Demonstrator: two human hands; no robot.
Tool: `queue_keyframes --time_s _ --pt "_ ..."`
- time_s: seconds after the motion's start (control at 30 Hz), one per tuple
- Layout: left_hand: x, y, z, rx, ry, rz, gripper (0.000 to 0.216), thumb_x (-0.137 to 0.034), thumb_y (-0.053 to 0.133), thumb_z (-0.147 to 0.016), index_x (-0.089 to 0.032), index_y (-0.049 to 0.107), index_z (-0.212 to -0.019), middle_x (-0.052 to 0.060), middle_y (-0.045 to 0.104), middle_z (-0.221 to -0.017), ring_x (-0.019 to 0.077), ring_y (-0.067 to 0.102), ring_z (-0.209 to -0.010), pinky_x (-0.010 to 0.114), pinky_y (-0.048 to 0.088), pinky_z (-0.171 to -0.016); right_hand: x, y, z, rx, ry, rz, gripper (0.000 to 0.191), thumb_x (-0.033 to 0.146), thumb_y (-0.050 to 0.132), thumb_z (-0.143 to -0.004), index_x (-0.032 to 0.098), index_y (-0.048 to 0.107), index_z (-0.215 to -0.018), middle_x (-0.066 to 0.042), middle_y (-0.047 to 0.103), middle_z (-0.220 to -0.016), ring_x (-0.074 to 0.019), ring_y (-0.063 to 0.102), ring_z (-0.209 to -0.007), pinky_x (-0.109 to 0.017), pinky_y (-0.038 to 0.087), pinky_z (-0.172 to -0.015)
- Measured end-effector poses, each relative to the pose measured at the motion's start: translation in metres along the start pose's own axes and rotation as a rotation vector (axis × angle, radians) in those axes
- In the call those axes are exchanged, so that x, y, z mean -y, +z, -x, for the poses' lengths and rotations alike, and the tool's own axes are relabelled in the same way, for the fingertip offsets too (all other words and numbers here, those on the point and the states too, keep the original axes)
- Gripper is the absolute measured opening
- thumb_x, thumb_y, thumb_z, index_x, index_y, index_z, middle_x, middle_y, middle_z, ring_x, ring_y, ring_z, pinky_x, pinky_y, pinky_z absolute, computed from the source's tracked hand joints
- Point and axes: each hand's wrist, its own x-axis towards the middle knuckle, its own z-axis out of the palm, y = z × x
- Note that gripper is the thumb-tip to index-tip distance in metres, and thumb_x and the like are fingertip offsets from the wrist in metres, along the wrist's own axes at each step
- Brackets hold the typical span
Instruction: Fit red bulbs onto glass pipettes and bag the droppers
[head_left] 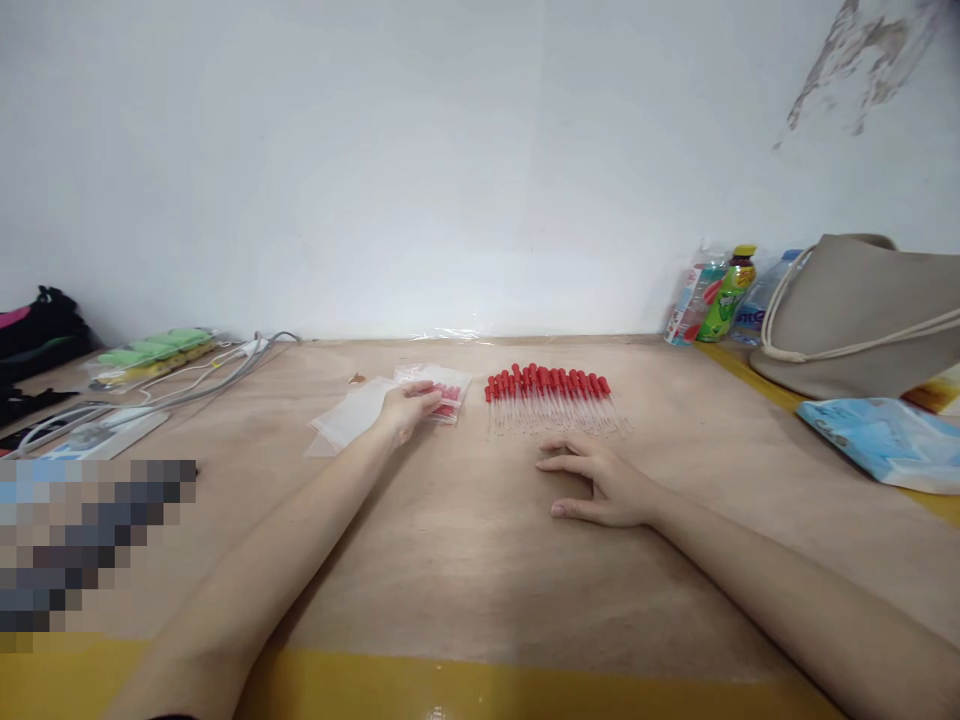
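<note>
My left hand (409,408) is closed at the near left edge of a small clear plastic bag (454,380) with red pieces inside. Under and beside that hand lie flat, clear zip bags (349,412). To the right, a row of thin clear droppers with red bulbs (551,385) lies side by side on the table, bulbs pointing away from me. My right hand (600,482) rests just in front of the row, fingers apart and bent a little, with nothing in it.
The brown-covered table (450,560) meets a white wall. Far left are a green-and-yellow pack (154,352), cables and a power strip (112,430). At right stand bottles (726,295), a grey bag (862,315) and a blue packet (889,440). A small brown scrap (357,378) lies behind the bags.
</note>
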Motion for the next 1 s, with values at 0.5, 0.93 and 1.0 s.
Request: queue_keyframes --time_s 0.5,0.93,1.0 --pt "0.004 -0.099 0.010 -0.164 0.280 -1.594 0.041 -0.038 0.034 -0.084 -0.009 0.059 -0.100 0.018 0.055 -0.113 0.0298 0.048 -0.109 0.038 0.038 -0.089 -0.003 0.002 0.001 -0.003 0.011 -0.003 0.050 0.050 0.060 -0.072 0.022 0.057 -0.114 -0.012 0.043 -0.125 -0.0251 0.043 -0.115 -0.042 0.037 -0.095" --pt "-0.012 -0.081 0.041 -0.185 0.588 -1.341 0.035 -0.030 0.032 -0.087 -0.018 0.060 -0.103 0.008 0.060 -0.114 0.0233 0.052 -0.110 0.035 0.041 -0.091 0.000 0.001 0.000 -0.125 -0.018 0.092 0.046 0.045 0.059 -0.075 0.021 0.055 -0.115 -0.012 0.047 -0.122 -0.0246 0.046 -0.110 -0.042 0.040 -0.091" --pt "-0.012 -0.053 0.064 0.056 0.782 -1.277 0.034 -0.030 0.032 -0.088 -0.018 0.061 -0.103 0.006 0.059 -0.116 0.0205 0.049 -0.113 0.034 0.038 -0.097 0.000 0.001 -0.002 -0.259 0.008 0.132 0.038 0.039 0.053 -0.080 0.020 0.054 -0.114 -0.011 0.051 -0.116 -0.0233 0.049 -0.106 -0.041 0.041 -0.088"
